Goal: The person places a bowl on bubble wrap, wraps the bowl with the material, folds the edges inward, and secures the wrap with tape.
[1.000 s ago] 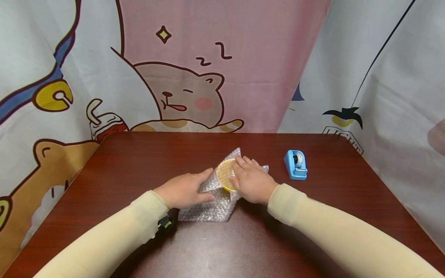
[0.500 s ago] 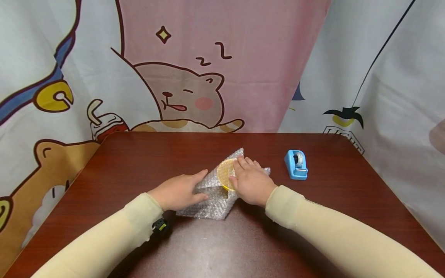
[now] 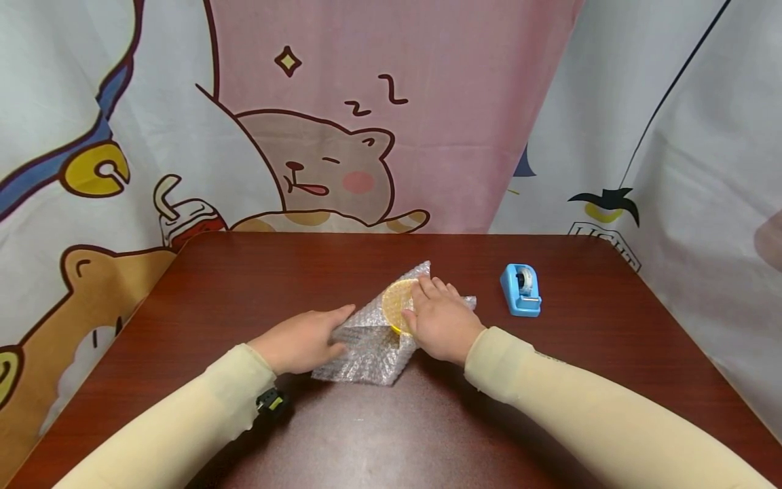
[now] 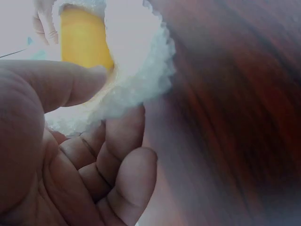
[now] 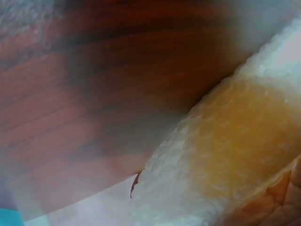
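Observation:
A round-topped yellow object (image 3: 395, 309), its exact kind unclear, stands partly wrapped in clear bubble wrap (image 3: 360, 360) mid-table. My right hand (image 3: 444, 319) rests on its top right with straight fingers, over a layer of the wrap. To the left, my left hand (image 3: 297, 341) pinches the wrap's loose side. In the left wrist view, the thumb (image 4: 70, 84) lies inside the sheet and the fingers are curled beneath it. Beyond that thumb shows the object's bare yellow side (image 4: 83, 37). The right wrist view shows yellow through the bubbles (image 5: 244, 136), beside the palm.
A light-blue tape dispenser (image 3: 520, 291) with a roll in it stands right of the wrapped object. The dark reddish-brown table (image 3: 244, 272) ends at a cartoon-printed curtain (image 3: 452, 122) behind. A small dark device (image 3: 271, 402) sits at the left wrist.
My left hand has moved left and slightly down, drawing the wrap's loose side outward from the yellow object. The right hand has stayed on top, shifting barely. The tape dispenser has not moved.

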Demonstrator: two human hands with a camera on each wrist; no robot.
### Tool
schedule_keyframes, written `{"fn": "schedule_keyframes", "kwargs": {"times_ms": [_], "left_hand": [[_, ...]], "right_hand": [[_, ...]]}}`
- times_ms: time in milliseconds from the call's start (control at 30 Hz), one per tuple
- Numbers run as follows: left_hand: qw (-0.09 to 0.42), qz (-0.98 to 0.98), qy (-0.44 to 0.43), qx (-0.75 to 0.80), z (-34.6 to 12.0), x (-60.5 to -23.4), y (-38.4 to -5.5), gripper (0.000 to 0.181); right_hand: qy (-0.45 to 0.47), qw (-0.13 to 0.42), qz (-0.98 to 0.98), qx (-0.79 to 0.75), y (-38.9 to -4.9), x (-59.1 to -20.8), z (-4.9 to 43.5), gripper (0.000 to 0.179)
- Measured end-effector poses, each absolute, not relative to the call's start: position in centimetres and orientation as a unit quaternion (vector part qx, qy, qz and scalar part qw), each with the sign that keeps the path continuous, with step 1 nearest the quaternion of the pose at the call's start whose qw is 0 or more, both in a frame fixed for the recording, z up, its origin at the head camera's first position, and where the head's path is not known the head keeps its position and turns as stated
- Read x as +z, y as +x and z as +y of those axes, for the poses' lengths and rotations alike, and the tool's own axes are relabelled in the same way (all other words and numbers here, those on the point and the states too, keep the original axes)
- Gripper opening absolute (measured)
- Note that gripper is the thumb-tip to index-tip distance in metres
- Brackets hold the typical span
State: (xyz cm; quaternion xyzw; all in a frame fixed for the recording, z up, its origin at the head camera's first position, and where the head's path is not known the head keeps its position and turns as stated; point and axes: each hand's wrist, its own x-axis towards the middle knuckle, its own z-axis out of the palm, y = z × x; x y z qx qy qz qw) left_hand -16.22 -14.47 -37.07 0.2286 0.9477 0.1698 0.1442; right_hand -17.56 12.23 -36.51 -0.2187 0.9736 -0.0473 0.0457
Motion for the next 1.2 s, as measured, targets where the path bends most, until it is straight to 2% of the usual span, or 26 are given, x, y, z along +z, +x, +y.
{"fn": "schedule_keyframes", "kwargs": {"times_ms": [467,967,1200], "left_hand": [[0.152,0.943,0.231,0.185,-15.2,-36.8,-15.5,0.079],[0.195,0.933,0.214,0.216,-15.7,-36.2,-15.4,0.088],[0.207,0.927,0.209,0.235,-15.6,-35.6,-15.2,0.088]], "right_hand": [[-0.214,0.046,0.975,-0.04,-17.6,-36.5,12.1,0.071],[-0.223,0.034,0.974,-0.031,-17.6,-36.6,12.2,0.07],[-0.218,0.046,0.974,-0.032,-17.6,-36.5,12.1,0.071]]}}
